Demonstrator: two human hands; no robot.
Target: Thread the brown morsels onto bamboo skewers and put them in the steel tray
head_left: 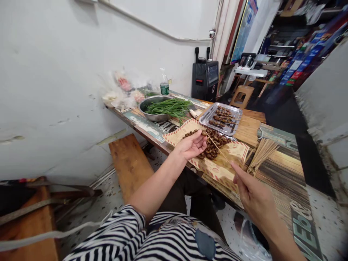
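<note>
My right hand (248, 185) pinches one end of a thin wooden skewer (218, 148), which slants up to the left. At its far tip, my left hand (191, 145) holds a small brown pupa (203, 133) between thumb and fingertips. Whether the tip has gone into the pupa is too small to tell. Beneath the hands, a pile of shiny brown pupae (213, 148) lies on patterned paper (206, 165) with a striped border. Behind it, a metal tray (208, 121) carries several loaded skewers (224, 117). A bundle of bare skewers (262, 154) lies right of the paper.
A metal bowl of long green vegetables (157, 116) stands at the table's back left. Beyond it are plastic bags (123, 96) and a bottle (164, 85). A black speaker (205, 79) stands by the wall. Wooden bench (130, 163) at left, plastic stool (241, 96) behind.
</note>
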